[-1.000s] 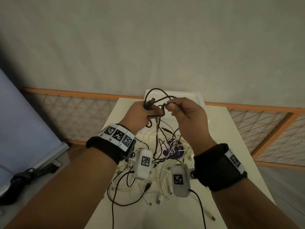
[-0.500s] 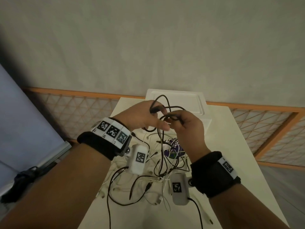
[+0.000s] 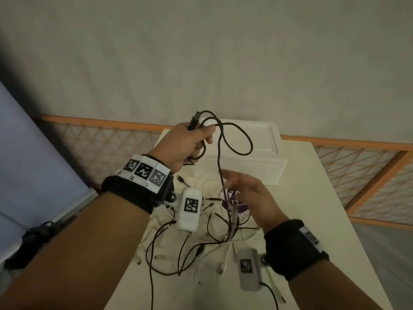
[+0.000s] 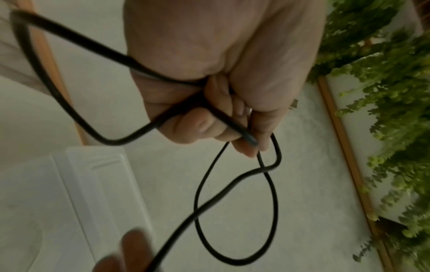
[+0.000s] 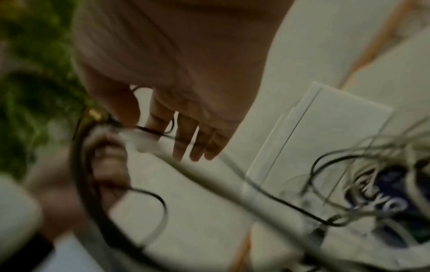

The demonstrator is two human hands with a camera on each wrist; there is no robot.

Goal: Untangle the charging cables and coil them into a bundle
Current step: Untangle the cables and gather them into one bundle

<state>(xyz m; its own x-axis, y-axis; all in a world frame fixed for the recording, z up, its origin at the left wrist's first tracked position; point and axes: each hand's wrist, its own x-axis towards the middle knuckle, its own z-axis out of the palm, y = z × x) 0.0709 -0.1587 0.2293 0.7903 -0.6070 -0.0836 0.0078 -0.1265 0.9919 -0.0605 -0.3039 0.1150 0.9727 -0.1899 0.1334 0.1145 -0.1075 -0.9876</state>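
The black charging cable (image 3: 220, 153) is lifted clear of the pile, its USB plug (image 3: 194, 120) standing up out of the left hand (image 3: 186, 143), whose grip is curled tight around the plug end and a first small loop; in the left wrist view the cord crosses itself just below that grip, forming a hanging loop (image 4: 235, 211). From the grip the cable drops straight down past the right hand (image 3: 250, 193), which is spread with fingers straight and holds nothing, though blur makes it hard to say whether its fingertips brush the strand. Below that hand the cable runs into the tangle of white and black cables (image 3: 201, 242) on the bench (image 3: 301, 198), over a purple-printed packet (image 3: 237, 203); a white tray (image 3: 257, 153) lies beyond the grip. To do this step well, I would judge, the right hand should take the hanging strand lightly just below the grip and slide down it, easing it out of the tangle rather than yanking, then feed even loops back into the left hand's grip, undoing the crossing first so no twist is wound in.
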